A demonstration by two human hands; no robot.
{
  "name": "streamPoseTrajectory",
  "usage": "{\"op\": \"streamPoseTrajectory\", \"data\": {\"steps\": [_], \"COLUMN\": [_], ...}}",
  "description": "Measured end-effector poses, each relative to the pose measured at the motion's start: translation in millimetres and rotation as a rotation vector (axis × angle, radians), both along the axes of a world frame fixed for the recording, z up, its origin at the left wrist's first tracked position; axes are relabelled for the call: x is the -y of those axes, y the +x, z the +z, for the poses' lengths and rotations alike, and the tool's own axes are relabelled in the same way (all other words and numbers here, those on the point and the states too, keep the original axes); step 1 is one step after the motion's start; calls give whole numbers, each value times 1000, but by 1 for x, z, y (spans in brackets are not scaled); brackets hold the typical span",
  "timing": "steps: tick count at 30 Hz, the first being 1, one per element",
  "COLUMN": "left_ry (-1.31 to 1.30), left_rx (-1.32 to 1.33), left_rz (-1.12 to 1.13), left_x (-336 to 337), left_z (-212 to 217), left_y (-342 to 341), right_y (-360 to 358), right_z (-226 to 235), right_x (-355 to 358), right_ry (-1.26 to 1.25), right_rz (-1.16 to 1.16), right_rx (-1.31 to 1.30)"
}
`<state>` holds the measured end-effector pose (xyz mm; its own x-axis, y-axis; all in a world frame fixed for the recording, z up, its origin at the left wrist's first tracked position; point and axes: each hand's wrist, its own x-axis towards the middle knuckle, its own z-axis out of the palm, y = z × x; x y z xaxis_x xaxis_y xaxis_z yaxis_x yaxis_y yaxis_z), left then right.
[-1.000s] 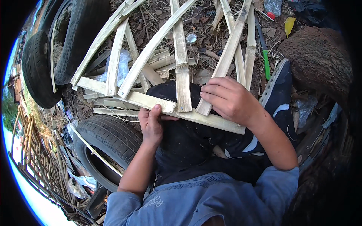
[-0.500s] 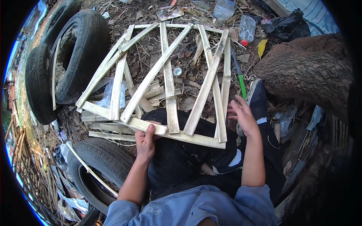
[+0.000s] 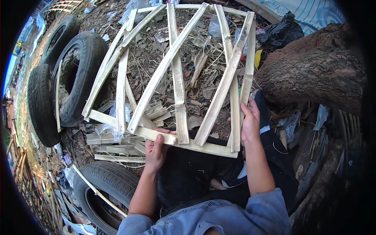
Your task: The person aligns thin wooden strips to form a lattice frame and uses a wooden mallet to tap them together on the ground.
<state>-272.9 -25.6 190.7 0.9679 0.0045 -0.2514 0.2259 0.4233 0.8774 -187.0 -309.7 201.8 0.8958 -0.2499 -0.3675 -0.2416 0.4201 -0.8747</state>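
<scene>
A lattice frame of split bamboo slats [image 3: 178, 84] is held up before me, with crossed slats between its near and far rails. My left hand [image 3: 155, 153] is closed on the near rail, left of its middle, the thumb on top and the fingers underneath. At the near right corner, my right hand [image 3: 250, 123] grips the outermost right slat, its thumb against the slat's side. Some right-hand fingers are hidden behind the bamboo. Loose bamboo pieces [image 3: 117, 150] lie on the ground beneath the near left part of the frame.
Several tyres stand on the left, including a large tyre [image 3: 88, 74] and a near tyre [image 3: 117, 182] with a thin strip [image 3: 98, 192] across it. To the right are a thick tree trunk [image 3: 309, 66] and a black plastic bag [image 3: 284, 31]. Leaves and litter cover the soil.
The bamboo frame has been raised, and its far side now sits higher in view. My right hand, formerly apart from it with fingers spread, has closed on its right slat.
</scene>
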Motion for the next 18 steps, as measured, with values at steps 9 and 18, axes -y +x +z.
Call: {"op": "streamPoseTrajectory", "data": {"steps": [9,18], "left_ry": [-182,244], "left_rx": [-236,-753], "left_rz": [-46,-395], "left_x": [-13,-17], "left_z": [-83,-134], "left_y": [156,164], "right_y": [157,123], "right_z": [-99,-179], "right_x": [-2,19], "right_ry": [-117,-683], "right_rz": [3,173], "right_rx": [45,-80]}}
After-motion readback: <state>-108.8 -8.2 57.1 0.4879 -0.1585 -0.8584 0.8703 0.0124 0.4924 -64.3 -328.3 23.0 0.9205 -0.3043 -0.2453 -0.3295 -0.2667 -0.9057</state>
